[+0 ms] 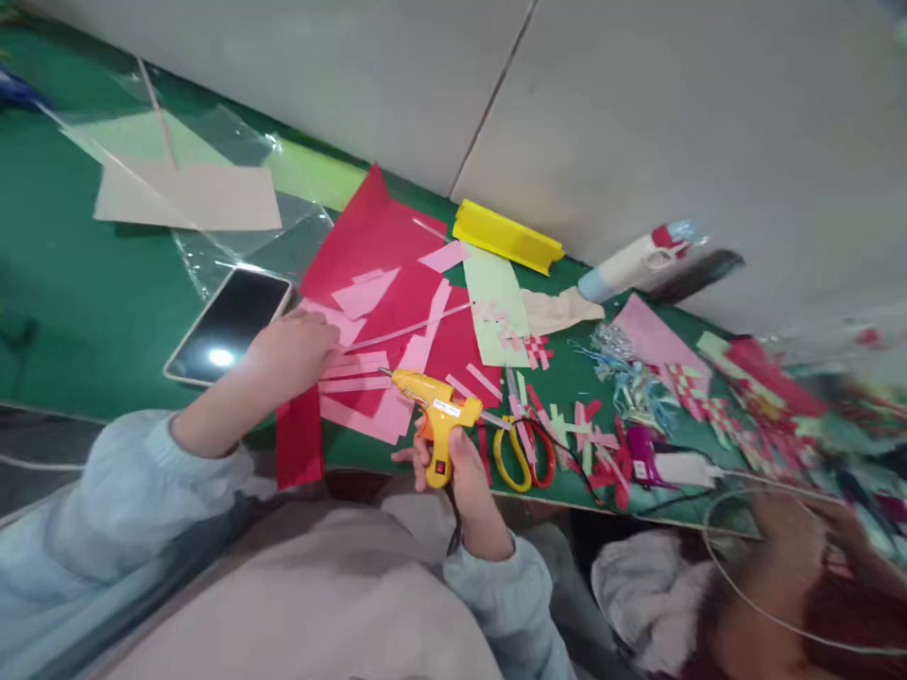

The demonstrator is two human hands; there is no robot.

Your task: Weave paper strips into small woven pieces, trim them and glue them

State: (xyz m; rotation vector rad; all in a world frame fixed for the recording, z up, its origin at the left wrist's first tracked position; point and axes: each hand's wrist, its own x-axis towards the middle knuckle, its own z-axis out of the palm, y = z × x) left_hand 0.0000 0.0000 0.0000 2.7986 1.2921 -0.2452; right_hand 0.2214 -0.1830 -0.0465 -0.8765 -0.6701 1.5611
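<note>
In my right hand (464, 482) is a yellow hot glue gun (440, 408), gripped by its handle, its nozzle pointing left over the papers. A glue stick (494, 419) pokes out of its rear. The fingers of my left hand (294, 354) are bent together at one end of a thin pale stick (407, 332), which slants up to the right. Beneath that hand lie pink paper pieces (358, 406) and a red strip (299, 439) at the table edge. A phone (231, 326) with a bright reflection lies left of my left hand. Red sheets (379, 231) spread behind.
Yellow-handled and red-handled scissors (514, 458) lie right of the glue gun. A yellow tray-like piece (506, 236) stands by the wall. Woven paper scraps, tinsel (634, 373) and a white cable (751, 477) fill the right side. Another person's arm (772, 586) is at far right.
</note>
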